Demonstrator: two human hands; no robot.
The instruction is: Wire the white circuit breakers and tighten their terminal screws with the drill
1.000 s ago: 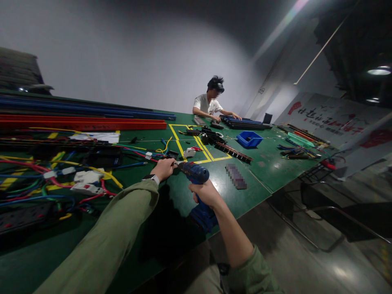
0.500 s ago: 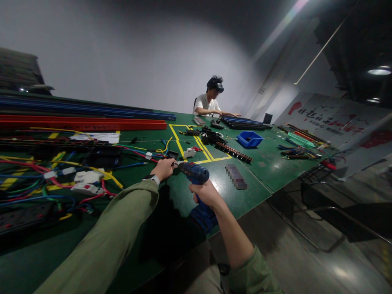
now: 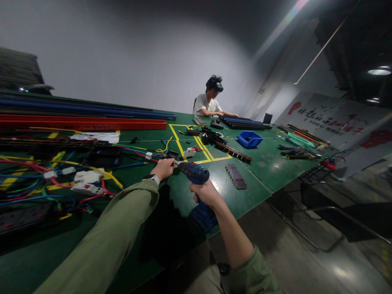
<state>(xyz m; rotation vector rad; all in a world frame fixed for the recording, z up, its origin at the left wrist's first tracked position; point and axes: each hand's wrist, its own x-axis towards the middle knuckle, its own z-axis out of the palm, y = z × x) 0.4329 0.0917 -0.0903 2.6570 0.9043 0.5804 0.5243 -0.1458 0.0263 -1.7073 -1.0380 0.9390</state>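
Note:
My right hand (image 3: 206, 192) is wrapped round the grip of a blue cordless drill (image 3: 197, 173), whose nose points left. At the drill's tip, my left hand (image 3: 163, 169) is closed with its fingers pressed together; what they pinch is too small and hidden to make out. Just beyond the left hand lies a small black part (image 3: 172, 154) with wires running to it. A white breaker-like part (image 3: 189, 152) with a red piece rests on the green table (image 3: 196, 196) past the drill.
Coloured wires and white connectors (image 3: 88, 181) spread over the left side. Orange rails (image 3: 82, 122) lie behind them. A blue bin (image 3: 248, 139), a slotted black strip (image 3: 234, 152) and a pixelated flat object (image 3: 236, 176) are to the right. Another person (image 3: 210, 100) sits across the table.
My hands and the drill stay in place. Across the table, the other person's arms have drawn in a little.

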